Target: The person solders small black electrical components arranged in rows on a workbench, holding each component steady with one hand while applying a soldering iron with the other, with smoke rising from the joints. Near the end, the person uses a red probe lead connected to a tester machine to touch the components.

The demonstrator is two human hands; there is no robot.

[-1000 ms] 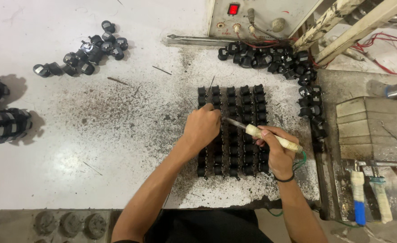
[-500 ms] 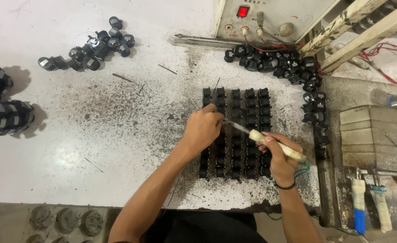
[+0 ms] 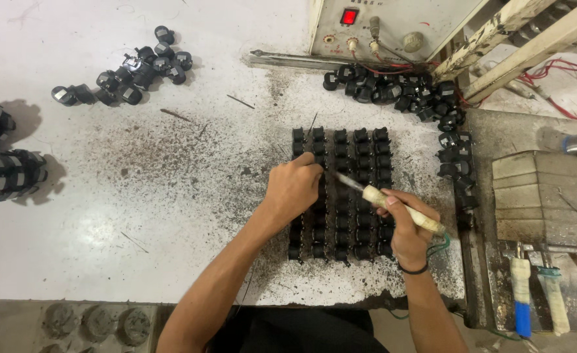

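Observation:
A block of small black parts (image 3: 360, 157) stands in neat rows on the stained white table (image 3: 138, 196). My left hand (image 3: 293, 189) rests on the block's left columns, fingers curled over the parts. My right hand (image 3: 409, 229) grips a soldering iron (image 3: 393, 206) by its pale taped handle. The iron's metal tip points left and touches the parts just beside my left fingertips. A green cord runs from the handle past my right wrist.
A loose heap of black parts (image 3: 399, 91) lies behind the block, another (image 3: 128, 68) at the far left. Striped black stacks (image 3: 4, 173) sit at the left edge. A control box (image 3: 380, 26) with a red light stands behind. Two handled tools (image 3: 533, 294) lie at right.
Both hands stay on the block. The iron's tip has shifted slightly along the parts near my left fingers; the view has drifted a little.

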